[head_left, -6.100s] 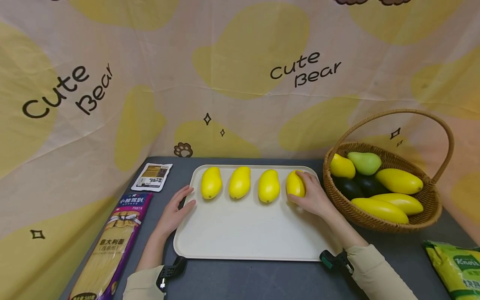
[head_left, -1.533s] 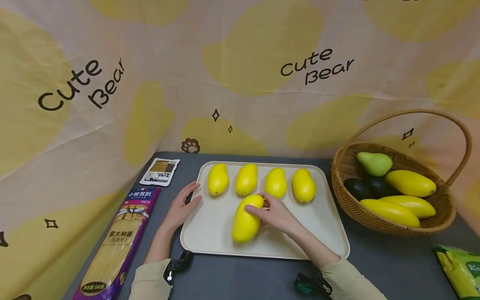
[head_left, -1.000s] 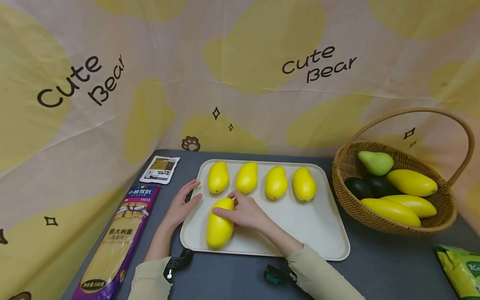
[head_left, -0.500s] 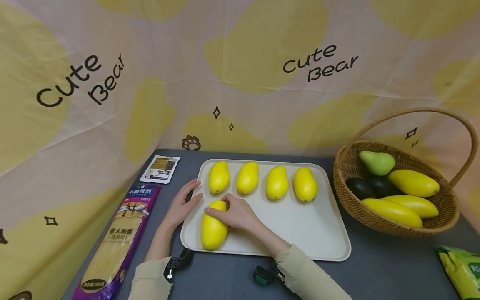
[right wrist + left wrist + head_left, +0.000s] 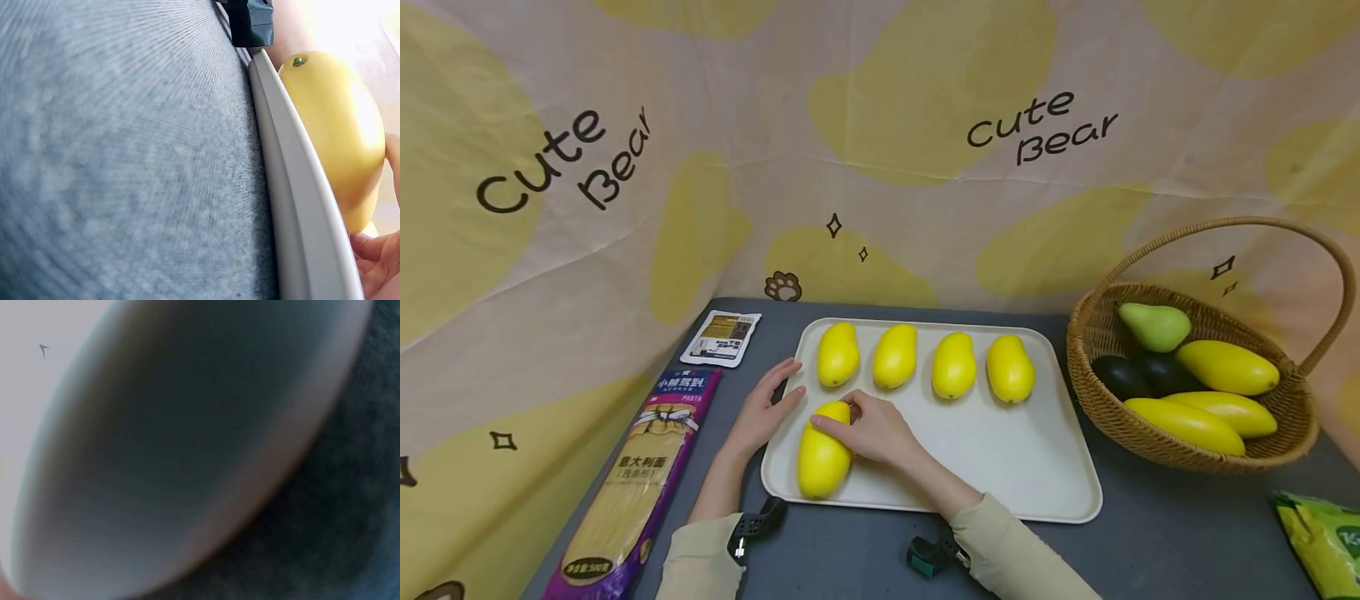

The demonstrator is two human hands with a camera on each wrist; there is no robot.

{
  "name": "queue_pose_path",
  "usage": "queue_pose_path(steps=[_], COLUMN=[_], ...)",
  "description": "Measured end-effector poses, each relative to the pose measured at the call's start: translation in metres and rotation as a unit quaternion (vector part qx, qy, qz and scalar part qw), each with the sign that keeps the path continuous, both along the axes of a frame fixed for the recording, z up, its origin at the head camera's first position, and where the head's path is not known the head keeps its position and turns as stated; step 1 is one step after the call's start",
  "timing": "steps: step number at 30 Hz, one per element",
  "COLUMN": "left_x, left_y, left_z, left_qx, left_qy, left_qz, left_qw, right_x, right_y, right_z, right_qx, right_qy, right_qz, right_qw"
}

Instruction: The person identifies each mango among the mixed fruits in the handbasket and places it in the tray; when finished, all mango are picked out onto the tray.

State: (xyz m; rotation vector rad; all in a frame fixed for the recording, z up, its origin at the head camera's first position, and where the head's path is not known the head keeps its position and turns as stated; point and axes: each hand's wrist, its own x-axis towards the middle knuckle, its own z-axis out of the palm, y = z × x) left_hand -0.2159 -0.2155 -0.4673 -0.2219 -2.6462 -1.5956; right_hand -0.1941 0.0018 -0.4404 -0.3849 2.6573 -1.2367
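Observation:
In the head view my right hand (image 5: 880, 429) holds a yellow mango (image 5: 824, 460) at the front left of the white tray (image 5: 985, 458), thumb over its top and fingers on the far right side. The right wrist view shows that mango (image 5: 334, 125) just inside the tray's raised rim (image 5: 294, 162), with fingertips at its lower end. My left hand (image 5: 763, 417) rests at the tray's left edge, thumb and fingers spread and relaxed. Several more mangoes (image 5: 895, 357) lie in a row along the back of the tray. A blurred, close surface fills most of the left wrist view.
A wicker basket (image 5: 1187, 458) at the right holds a green pear (image 5: 1156, 326), dark avocado-like fruits (image 5: 1120, 377) and yellow mangoes (image 5: 1227, 367). A pasta pack (image 5: 632, 475) and a small white pouch (image 5: 721, 337) lie left. A green packet (image 5: 1318, 537) is at the front right.
Earlier my right hand was on the rightmost mango of the back row. A mango has since left the basket, and my right hand has carried it leftward across the tray to its front left.

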Motion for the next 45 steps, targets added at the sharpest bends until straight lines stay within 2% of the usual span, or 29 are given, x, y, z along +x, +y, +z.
queue_pose_path(steps=[7,14,26,33,36,39,42,45], left_x=[-0.001,-0.001,0.0,0.001,0.002,0.002,0.002,0.002], left_y=[0.001,0.003,0.003,0.002,0.004,0.005,0.005,0.003], left_z=[0.0,0.001,0.001,0.002,0.003,0.004,0.004,0.004], left_qx=[0.006,0.012,0.011,0.006,-0.004,-0.002,-0.001,0.002], left_qy=[-0.001,-0.001,-0.003,-0.01,-0.006,-0.002,-0.003,-0.002], left_qz=[-0.004,-0.007,-0.004,0.0,0.001,-0.002,-0.004,-0.006], left_qw=[1.0,0.9999,0.9999,0.9999,1.0,1.0,1.0,1.0], right_x=[0.0,0.001,0.001,0.006,0.011,0.015,0.018,0.022], right_y=[0.005,0.011,0.012,0.021,0.035,0.054,0.078,0.103], right_z=[-0.001,-0.001,-0.003,0.002,0.007,0.014,0.026,0.045], right_qx=[-0.016,-0.075,-0.098,-0.137,-0.16,-0.166,-0.153,-0.125], right_qy=[-0.018,-0.058,-0.07,-0.092,-0.076,-0.04,-0.012,0.01], right_qz=[0.007,0.017,0.01,0.011,0.014,0.021,0.038,0.061], right_qw=[0.9997,0.9954,0.9927,0.9862,0.9841,0.985,0.9874,0.9903])
